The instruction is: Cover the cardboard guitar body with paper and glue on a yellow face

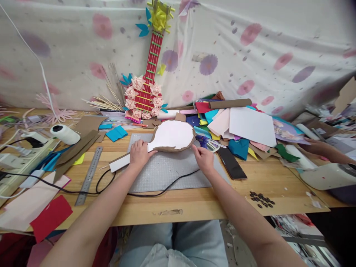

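Observation:
A lute-shaped cardboard cutout [174, 134] with a white face and a ragged brown rim lies over the grey cutting mat [172, 172]. My left hand [139, 154] is wrapped round its neck, whose lower end sticks out to the left. At the body's right edge, my right hand [203, 157] pinches the brown rim; the exact fingertip contact is partly hidden. Just behind that hand lies a blue glue gun [202, 141], and a black cable [169, 187] crosses the mat in front of the cutout.
A decorated red paper guitar [150, 70] leans against the curtain. Coloured paper and a white sheet [251, 126] pile up behind a phone [232, 163]. Left are a steel ruler [89, 176], thread spool [65, 134] and power strip [25, 163]. Dark beads [261, 199] lie front right, near another person's arm [328, 150].

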The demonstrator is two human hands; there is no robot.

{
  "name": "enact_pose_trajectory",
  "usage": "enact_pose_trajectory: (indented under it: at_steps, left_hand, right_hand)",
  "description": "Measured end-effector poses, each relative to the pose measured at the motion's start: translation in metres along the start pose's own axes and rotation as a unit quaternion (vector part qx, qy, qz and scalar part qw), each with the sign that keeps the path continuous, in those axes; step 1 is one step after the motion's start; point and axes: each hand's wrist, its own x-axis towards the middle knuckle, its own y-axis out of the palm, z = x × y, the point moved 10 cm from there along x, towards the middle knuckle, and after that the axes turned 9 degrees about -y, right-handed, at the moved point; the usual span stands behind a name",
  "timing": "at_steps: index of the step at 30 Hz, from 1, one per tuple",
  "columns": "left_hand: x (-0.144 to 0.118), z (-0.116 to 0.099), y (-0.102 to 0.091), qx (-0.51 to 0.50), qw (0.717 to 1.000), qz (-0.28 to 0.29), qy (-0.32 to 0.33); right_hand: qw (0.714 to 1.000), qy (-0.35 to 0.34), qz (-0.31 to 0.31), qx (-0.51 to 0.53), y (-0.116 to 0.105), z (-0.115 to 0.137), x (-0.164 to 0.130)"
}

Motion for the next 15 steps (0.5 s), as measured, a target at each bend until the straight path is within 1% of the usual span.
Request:
enact_pose_trajectory:
  at_steps: [2,4,6,8,11,15]
  left_hand:
    - [0.004,-0.001,0.004,-0.002,1.000,0.006,-0.011]
    - [0.009,-0.002,0.009,-0.008,1.000,0.014,-0.027]
    - [0.014,-0.003,0.013,-0.010,0.999,0.021,-0.043]
    - [0.020,-0.005,0.017,-0.006,0.998,0.022,-0.058]
    - [0.026,-0.006,0.020,0.003,0.997,0.019,-0.074]
    - [0.029,-0.010,0.021,-0.007,0.997,0.016,-0.081]
  right_hand:
    - [0.999,0.047,-0.017,-0.021,-0.008,-0.026,-0.006]
    - [0.995,0.085,-0.050,-0.034,-0.014,-0.049,-0.008]
    - [0.991,0.102,-0.083,-0.035,-0.016,-0.063,-0.005]
    - [0.988,0.123,-0.090,-0.019,-0.010,-0.072,0.003]
    - [0.986,0.161,-0.053,0.011,0.007,-0.080,0.017]
    - [0.980,0.190,0.044,-0.034,0.027,-0.084,0.029]
